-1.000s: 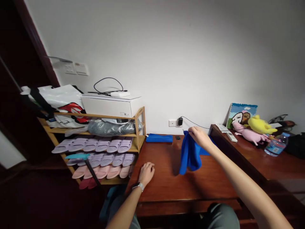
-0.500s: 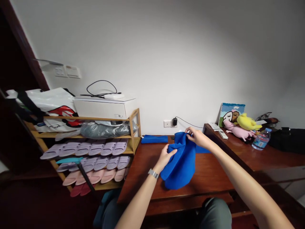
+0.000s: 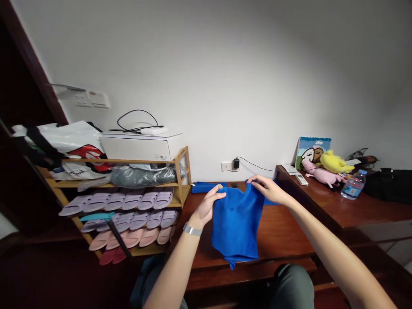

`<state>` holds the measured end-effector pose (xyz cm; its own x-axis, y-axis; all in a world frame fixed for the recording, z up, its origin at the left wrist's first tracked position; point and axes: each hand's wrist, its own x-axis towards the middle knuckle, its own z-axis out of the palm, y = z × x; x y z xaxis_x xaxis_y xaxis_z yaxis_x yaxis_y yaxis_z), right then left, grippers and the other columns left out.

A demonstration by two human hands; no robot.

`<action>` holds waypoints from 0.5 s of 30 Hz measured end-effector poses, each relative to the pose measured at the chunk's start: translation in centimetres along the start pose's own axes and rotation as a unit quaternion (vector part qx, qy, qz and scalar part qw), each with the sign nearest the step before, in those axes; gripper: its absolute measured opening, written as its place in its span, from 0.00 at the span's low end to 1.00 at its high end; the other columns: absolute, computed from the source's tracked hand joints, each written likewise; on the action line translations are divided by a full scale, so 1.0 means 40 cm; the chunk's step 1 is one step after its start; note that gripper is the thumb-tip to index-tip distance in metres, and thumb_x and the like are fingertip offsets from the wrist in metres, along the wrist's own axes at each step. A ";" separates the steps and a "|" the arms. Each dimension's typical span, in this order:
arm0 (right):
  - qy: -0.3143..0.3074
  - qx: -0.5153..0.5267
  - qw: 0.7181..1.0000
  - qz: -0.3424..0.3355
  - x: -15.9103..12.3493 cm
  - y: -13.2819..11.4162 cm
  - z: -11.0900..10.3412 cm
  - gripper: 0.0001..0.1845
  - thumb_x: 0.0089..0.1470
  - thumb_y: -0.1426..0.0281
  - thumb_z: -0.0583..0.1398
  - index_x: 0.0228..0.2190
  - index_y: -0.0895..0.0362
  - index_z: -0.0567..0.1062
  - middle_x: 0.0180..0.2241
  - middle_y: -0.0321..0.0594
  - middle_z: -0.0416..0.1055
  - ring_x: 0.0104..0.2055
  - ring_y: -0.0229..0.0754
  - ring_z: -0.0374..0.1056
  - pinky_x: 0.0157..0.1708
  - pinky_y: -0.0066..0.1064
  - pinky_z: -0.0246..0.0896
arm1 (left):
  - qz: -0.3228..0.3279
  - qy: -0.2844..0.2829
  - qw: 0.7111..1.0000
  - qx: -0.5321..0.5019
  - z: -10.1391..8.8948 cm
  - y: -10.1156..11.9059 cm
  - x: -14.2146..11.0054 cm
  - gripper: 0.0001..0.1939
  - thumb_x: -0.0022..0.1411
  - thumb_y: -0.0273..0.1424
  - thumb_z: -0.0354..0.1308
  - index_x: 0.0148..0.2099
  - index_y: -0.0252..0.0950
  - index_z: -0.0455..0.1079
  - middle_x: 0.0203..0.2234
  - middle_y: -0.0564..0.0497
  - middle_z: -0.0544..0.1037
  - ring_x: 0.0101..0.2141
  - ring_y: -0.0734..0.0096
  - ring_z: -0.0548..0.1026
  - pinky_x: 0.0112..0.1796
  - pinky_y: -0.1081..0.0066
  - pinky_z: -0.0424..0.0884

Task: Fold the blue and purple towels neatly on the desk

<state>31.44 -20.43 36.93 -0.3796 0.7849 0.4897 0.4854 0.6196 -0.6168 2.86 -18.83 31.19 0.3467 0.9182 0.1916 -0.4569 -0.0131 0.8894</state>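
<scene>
A blue cloth (image 3: 236, 227) hangs spread between my two hands, over the front part of the brown wooden desk (image 3: 283, 234). My left hand (image 3: 207, 206) pinches its upper left corner between thumb and fingers. The upper right corner is gripped by my right hand (image 3: 264, 188). Between the hands the top edge sags a little, and the lower edge hangs near the desk's front. Behind my left hand lies a folded blue cloth (image 3: 206, 187) at the back of the desk. Another blue cloth (image 3: 273, 201) shows partly behind my right forearm.
On the left stands a wooden shoe rack (image 3: 182, 171) with several slippers, a white box (image 3: 138, 146) and a bag (image 3: 74, 146). To the right, a raised surface carries plush toys (image 3: 325, 174), a water bottle (image 3: 353, 185) and a remote (image 3: 301, 179). A plugged-in charger (image 3: 236, 163) is on the wall.
My left hand rose from the desk and took hold of the blue cloth beside my right hand. Both hands then moved apart, and the bunched cloth now hangs spread open.
</scene>
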 end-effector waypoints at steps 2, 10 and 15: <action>0.015 -0.014 1.000 0.000 0.011 0.000 0.012 0.18 0.70 0.54 0.55 0.46 0.50 0.79 0.46 0.42 0.80 0.46 0.47 0.74 0.51 0.42 0.71 | -0.007 -0.021 1.000 -0.015 0.031 0.026 -0.002 0.18 0.52 0.33 0.76 0.38 0.39 0.70 0.31 0.57 0.77 0.32 0.71 0.78 0.37 0.72 0.73; 0.137 0.065 0.982 0.109 0.031 -0.042 0.119 0.23 0.65 0.45 0.59 0.42 0.51 0.78 0.40 0.42 0.78 0.43 0.47 0.73 0.48 0.43 0.70 | 0.071 0.035 0.997 -0.016 0.140 0.002 0.022 0.19 0.55 0.36 0.74 0.41 0.42 0.67 0.32 0.58 0.74 0.36 0.69 0.76 0.39 0.72 0.72; 0.086 0.189 0.968 0.140 0.030 -0.068 0.156 0.29 0.54 0.41 0.69 0.39 0.53 0.76 0.39 0.38 0.79 0.43 0.45 0.73 0.46 0.37 0.68 | 0.029 -0.068 0.997 0.002 0.160 -0.073 -0.003 0.18 0.59 0.34 0.67 0.51 0.39 0.77 0.47 0.48 0.82 0.46 0.61 0.79 0.51 0.62 0.74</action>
<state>24.74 -21.16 35.36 -0.1231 0.9303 0.3454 0.2147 0.3648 -0.9060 9.38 -21.42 31.23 0.4284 0.8533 0.2972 -0.4757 -0.0666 0.8771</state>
